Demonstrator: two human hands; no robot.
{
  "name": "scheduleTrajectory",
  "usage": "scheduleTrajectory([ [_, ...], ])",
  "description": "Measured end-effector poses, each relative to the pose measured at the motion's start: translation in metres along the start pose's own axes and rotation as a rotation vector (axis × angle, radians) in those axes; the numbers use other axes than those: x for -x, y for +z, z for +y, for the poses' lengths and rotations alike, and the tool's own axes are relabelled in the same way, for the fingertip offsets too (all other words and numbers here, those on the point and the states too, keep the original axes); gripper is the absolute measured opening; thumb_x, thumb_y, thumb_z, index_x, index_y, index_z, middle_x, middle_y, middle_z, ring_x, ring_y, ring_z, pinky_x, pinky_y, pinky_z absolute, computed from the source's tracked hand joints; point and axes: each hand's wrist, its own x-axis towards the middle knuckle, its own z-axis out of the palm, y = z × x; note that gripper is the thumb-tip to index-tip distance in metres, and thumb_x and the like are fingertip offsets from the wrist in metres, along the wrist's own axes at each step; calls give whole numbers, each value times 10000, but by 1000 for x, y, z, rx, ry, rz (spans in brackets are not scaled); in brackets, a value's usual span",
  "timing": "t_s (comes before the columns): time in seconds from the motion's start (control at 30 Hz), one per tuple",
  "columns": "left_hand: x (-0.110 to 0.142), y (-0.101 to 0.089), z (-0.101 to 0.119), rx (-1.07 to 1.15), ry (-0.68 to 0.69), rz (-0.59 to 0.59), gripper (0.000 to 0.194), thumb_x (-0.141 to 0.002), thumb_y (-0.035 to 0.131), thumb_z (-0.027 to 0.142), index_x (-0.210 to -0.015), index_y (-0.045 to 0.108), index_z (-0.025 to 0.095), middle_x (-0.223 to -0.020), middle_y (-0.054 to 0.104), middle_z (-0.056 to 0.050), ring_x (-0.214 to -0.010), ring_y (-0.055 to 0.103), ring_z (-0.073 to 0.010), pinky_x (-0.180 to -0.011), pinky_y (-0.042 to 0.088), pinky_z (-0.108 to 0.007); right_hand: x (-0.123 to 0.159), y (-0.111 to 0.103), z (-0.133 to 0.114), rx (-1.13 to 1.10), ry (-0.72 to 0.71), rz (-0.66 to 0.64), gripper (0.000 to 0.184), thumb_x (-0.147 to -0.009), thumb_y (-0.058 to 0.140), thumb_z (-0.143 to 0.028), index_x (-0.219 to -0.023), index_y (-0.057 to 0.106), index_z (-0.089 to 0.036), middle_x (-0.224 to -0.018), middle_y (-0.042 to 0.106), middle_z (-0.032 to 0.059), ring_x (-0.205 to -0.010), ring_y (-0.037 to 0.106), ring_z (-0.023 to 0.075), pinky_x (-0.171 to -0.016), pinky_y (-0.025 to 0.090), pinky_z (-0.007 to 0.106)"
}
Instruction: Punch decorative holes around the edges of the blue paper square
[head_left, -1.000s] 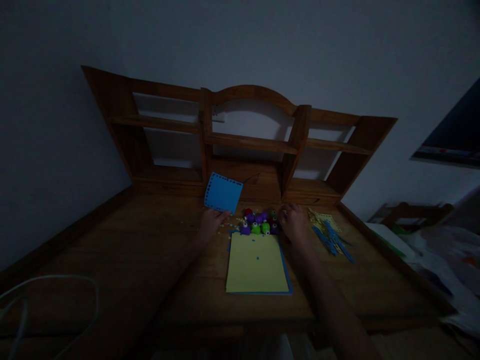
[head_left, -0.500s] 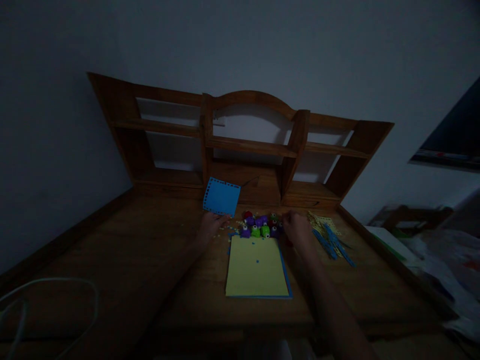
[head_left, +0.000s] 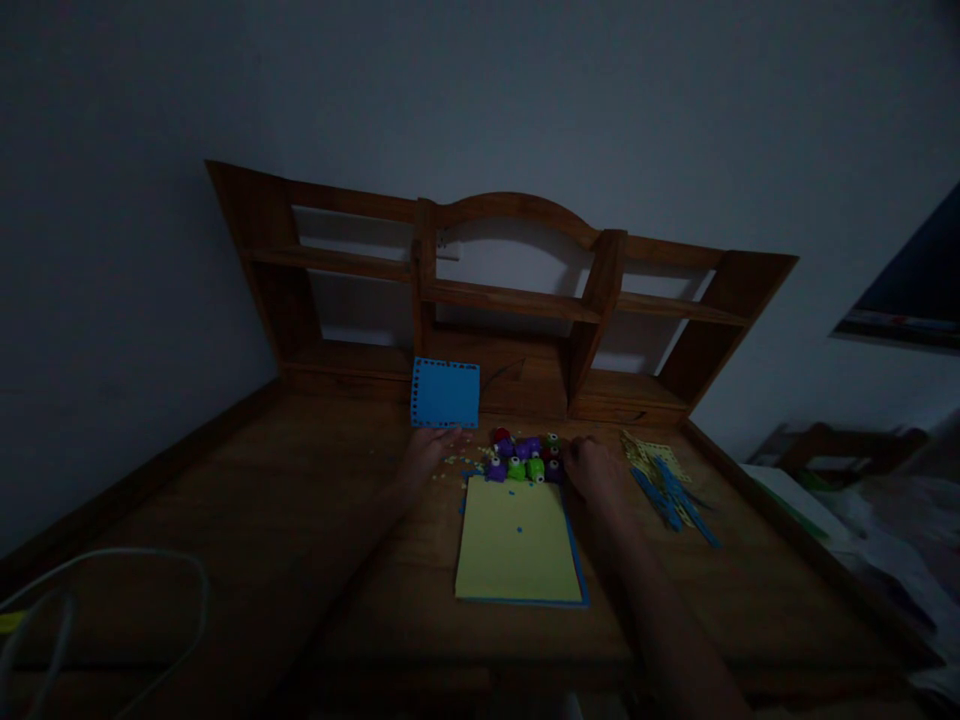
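Desk [head_left: 315, 460]: wooden, dimly lit.
Blue sheet [head_left: 445, 393]: hole-edged, before the shelf unit [head_left: 517, 299].
Left hand [head_left: 426, 452]: pinching the sheet's lower edge.
Right hand [head_left: 591, 466]: curled beside the toys [head_left: 528, 449]; grip contents unclear.
Toys: clustered behind yellow paper [head_left: 517, 560].

The desk [head_left: 300, 470] is brown wood. A shelf [head_left: 510, 297] stands at its back. Paper [head_left: 519, 560] lies in the middle, yellow on top of blue. Purple, green and red toys [head_left: 535, 469] sit just behind it. Tiny bits [head_left: 451, 461] lie left of the toys. Blue and yellow strips [head_left: 663, 496] lie on the right.
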Motion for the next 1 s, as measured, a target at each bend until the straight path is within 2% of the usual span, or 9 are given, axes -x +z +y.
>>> scheduleTrajectory([
  [0.4, 3, 3, 6, -60, 11, 32, 478, -643, 734, 510, -879, 676, 98, -916, 719, -150, -841, 679, -260, -714, 534, -346, -2, 4, 1, -9, 27, -47, 361, -937, 358, -302, -972, 677, -139, -965, 673, 164, -892, 654, 241, -714, 427, 282],
  [0.5, 4, 3, 8, -55, 20, 24, 491, -648, 728, 519, -898, 674, 99, -921, 717, -149, -842, 678, -257, -711, 533, -346, -2, 3, 1, -11, 24, -60, 351, -929, 359, -260, -977, 684, -136, -960, 671, 170, -902, 654, 241, -727, 425, 281],
  [0.87, 0, -1, 0, -71, 50, 15, 475, -696, 706, 490, -978, 661, 110, -922, 719, -133, -852, 677, -244, -700, 538, -330, 0, 4, 2, -13, -1, -26, 377, -945, 352, -330, -966, 686, -157, -955, 675, 161, -904, 652, 246, -725, 428, 287],
  [1.0, -1, -2, -1, -67, 49, 2, 475, -693, 704, 501, -966, 661, 114, -917, 720, -130, -846, 678, -241, -691, 533, -320, 0, 3, 1, -12, 0, -40, 358, -941, 358, -301, -954, 684, -154, -966, 675, 152, -911, 651, 239, -733, 425, 283],
])
